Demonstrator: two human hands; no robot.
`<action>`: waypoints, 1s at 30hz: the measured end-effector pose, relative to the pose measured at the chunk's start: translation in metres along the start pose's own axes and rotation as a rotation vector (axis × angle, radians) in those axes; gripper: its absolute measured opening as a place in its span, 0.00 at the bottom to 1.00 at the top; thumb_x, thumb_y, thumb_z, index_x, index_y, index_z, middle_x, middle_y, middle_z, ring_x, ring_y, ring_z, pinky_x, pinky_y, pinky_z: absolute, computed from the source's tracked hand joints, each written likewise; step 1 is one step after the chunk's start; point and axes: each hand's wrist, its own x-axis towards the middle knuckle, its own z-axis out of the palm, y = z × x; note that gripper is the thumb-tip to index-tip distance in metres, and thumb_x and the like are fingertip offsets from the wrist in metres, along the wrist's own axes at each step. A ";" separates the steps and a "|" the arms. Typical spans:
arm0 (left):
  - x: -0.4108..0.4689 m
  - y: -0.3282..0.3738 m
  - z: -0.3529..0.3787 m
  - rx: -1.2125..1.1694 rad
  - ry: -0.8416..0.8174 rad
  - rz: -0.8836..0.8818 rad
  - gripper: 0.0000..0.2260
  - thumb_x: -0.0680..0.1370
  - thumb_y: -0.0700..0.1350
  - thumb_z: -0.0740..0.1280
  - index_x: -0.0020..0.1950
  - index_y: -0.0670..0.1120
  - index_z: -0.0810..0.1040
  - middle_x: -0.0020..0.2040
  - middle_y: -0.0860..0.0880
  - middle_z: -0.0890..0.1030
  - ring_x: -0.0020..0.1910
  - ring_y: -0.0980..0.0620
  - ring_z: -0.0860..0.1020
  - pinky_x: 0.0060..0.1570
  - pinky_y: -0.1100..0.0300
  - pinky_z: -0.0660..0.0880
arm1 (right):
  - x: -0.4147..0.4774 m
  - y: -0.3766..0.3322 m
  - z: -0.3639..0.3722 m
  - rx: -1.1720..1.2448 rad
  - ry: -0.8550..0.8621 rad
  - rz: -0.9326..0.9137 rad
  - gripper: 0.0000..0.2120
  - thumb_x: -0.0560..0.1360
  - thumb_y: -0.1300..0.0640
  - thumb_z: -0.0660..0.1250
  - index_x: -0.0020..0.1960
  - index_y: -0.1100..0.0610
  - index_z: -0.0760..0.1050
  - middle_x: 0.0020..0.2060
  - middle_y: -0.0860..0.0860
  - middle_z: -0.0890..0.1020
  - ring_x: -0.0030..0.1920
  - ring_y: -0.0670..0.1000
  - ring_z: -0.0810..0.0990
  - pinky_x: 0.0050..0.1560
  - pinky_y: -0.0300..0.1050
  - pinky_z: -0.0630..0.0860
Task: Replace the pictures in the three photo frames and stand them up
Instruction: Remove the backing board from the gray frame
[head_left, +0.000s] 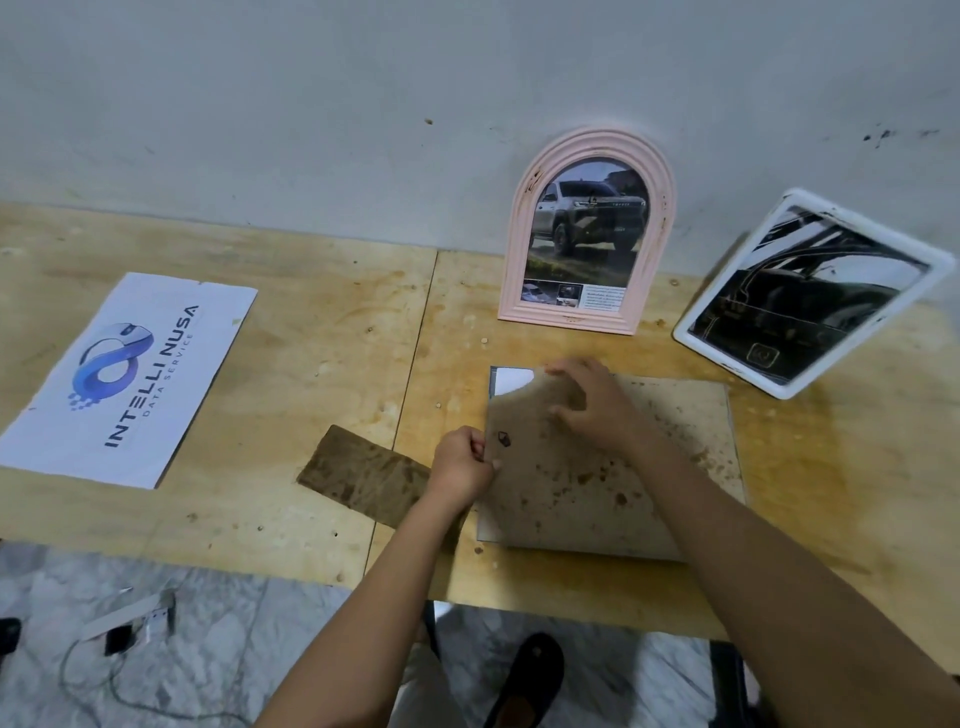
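Frame (733, 415) lies face down on the desk (311, 338), near and right of centre, its long side apparently left-to-right; left hand (462, 462) pinches the skewed backing's (571, 488) left edge, right hand (587, 405) grips its far-left corner.
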 end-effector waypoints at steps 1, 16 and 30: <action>0.000 -0.001 0.000 0.003 0.008 -0.011 0.08 0.72 0.35 0.69 0.43 0.45 0.72 0.38 0.50 0.73 0.40 0.51 0.72 0.38 0.62 0.70 | -0.010 0.010 -0.004 0.027 0.114 0.057 0.21 0.73 0.60 0.68 0.65 0.53 0.70 0.63 0.51 0.69 0.61 0.49 0.67 0.60 0.41 0.65; -0.002 -0.003 0.012 -0.081 0.115 -0.031 0.10 0.70 0.35 0.71 0.43 0.42 0.70 0.38 0.47 0.74 0.39 0.48 0.72 0.37 0.59 0.69 | -0.092 0.098 -0.031 0.205 0.428 0.751 0.25 0.72 0.56 0.66 0.69 0.55 0.67 0.64 0.60 0.67 0.66 0.62 0.64 0.66 0.57 0.66; -0.011 0.006 0.020 -0.349 0.097 0.051 0.07 0.78 0.45 0.65 0.43 0.44 0.71 0.46 0.41 0.77 0.44 0.45 0.76 0.43 0.52 0.72 | -0.102 0.107 -0.020 0.314 0.589 0.669 0.22 0.76 0.63 0.64 0.69 0.54 0.69 0.62 0.55 0.69 0.62 0.56 0.70 0.61 0.44 0.68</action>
